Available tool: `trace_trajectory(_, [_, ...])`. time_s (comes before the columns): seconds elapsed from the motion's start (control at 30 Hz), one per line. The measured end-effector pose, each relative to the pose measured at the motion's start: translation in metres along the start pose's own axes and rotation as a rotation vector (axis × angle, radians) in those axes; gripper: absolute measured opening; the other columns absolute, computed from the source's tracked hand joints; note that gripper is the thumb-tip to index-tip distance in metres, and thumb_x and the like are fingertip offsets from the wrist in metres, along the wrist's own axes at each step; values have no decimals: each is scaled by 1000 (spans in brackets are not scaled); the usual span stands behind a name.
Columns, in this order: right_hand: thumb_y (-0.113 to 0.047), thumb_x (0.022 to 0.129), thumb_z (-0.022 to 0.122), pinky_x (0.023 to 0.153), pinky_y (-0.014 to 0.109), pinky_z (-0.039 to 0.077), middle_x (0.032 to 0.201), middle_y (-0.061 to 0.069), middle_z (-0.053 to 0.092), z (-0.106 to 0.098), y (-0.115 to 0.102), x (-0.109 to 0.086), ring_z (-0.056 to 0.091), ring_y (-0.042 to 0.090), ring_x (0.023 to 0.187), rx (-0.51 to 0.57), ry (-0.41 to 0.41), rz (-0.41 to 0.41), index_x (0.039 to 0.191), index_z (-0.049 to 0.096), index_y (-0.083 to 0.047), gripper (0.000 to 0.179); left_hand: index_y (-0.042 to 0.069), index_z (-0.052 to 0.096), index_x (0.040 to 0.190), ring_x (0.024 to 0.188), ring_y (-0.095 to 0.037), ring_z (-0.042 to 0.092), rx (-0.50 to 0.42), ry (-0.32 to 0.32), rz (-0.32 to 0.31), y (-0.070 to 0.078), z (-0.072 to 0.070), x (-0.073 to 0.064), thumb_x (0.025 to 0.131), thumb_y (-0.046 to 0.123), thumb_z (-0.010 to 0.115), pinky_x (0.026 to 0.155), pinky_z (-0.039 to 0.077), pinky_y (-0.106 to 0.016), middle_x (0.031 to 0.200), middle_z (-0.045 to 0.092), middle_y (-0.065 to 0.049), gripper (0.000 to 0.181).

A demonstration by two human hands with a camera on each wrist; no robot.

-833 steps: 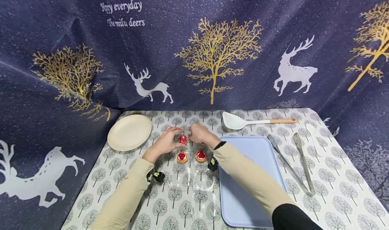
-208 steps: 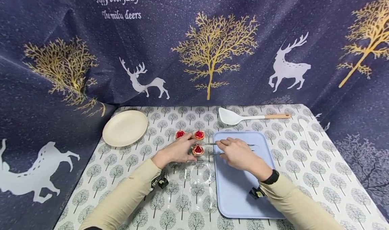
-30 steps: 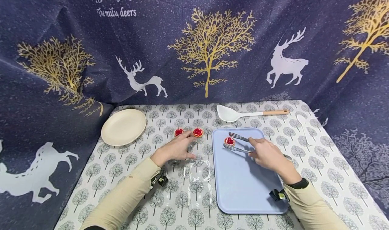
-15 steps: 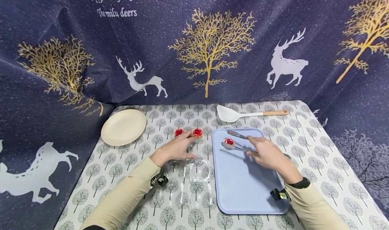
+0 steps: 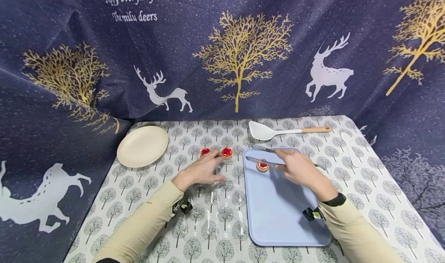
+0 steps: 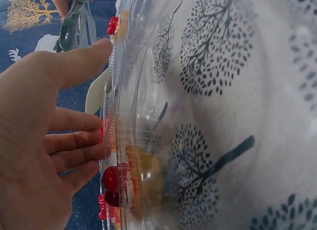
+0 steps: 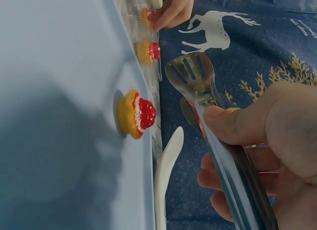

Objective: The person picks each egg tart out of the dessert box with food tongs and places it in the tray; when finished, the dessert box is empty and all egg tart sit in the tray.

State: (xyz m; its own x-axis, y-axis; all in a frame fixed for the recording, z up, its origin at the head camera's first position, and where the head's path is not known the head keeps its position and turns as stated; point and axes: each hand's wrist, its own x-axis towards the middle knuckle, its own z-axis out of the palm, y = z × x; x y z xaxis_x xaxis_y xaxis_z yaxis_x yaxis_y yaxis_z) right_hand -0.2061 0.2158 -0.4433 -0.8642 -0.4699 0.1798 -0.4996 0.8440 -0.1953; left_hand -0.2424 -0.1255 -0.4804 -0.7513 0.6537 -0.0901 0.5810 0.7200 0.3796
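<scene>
My right hand (image 5: 298, 168) grips metal tongs (image 7: 225, 156) over the back of the blue tray (image 5: 285, 216). The tongs' jaws stand apart, with nothing between them. Just under them a small fruit tart (image 7: 136, 114), red topping on a yellow crust, sits on the tray. My left hand (image 5: 203, 169) is at the clear plastic container (image 5: 229, 216), thumb and fingers spread, fingertips right at its rim in the left wrist view. Red-topped tarts (image 5: 227, 152) sit in the container's back row; a red-topped piece (image 6: 111, 180) shows near my fingers. My left hand partly covers the container.
A cream plate (image 5: 142, 146) lies at the back left. A white spatula (image 5: 264, 131) with a wooden handle lies behind the tray, and a white spoon-like utensil (image 5: 349, 149) at the right. A dark printed cloth (image 5: 180, 54) hangs behind the table.
The tongs, lying right of the tray at first, gripped a tart in the container, carried it to the tray and let go. They have since lifted toward the back left. My left hand stays put.
</scene>
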Motion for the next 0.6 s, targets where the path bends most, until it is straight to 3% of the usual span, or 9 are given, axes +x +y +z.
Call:
trace_trajectory(0.13, [-22, 87, 72, 96, 57, 50, 130, 25, 59, -1, -3, 6, 58, 43, 116, -2, 2, -7, 136, 52, 2, 59, 7, 52, 139, 103, -14, 55, 32, 38, 20, -3, -1, 2, 83, 52, 68, 99, 49, -33, 128, 51, -5, 73])
trace_trajectory(0.3, [-23, 87, 72, 87, 56, 55, 130, 22, 61, -1, -7, 14, 59, 40, 115, -13, 5, -3, 137, 54, -2, 57, 4, 64, 119, 108, -18, 55, 81, 96, 32, -8, -5, 7, 88, 48, 66, 106, 45, -37, 127, 54, -6, 55])
trace_trajectory(0.5, [-22, 86, 72, 79, 52, 58, 131, 19, 61, 1, -11, 23, 61, 38, 113, -32, 16, -22, 135, 55, -3, 55, 1, 58, 129, 114, -21, 53, 77, 127, 12, -14, -6, 12, 90, 40, 66, 110, 42, -41, 131, 53, -9, 55])
trace_trajectory(0.6, [-22, 87, 71, 83, 53, 57, 132, 19, 60, 1, -13, 28, 60, 38, 114, -39, 13, -35, 135, 55, -3, 55, 0, 55, 133, 119, -23, 52, 66, 144, 8, -17, -6, 15, 90, 37, 67, 112, 41, -41, 134, 53, -10, 58])
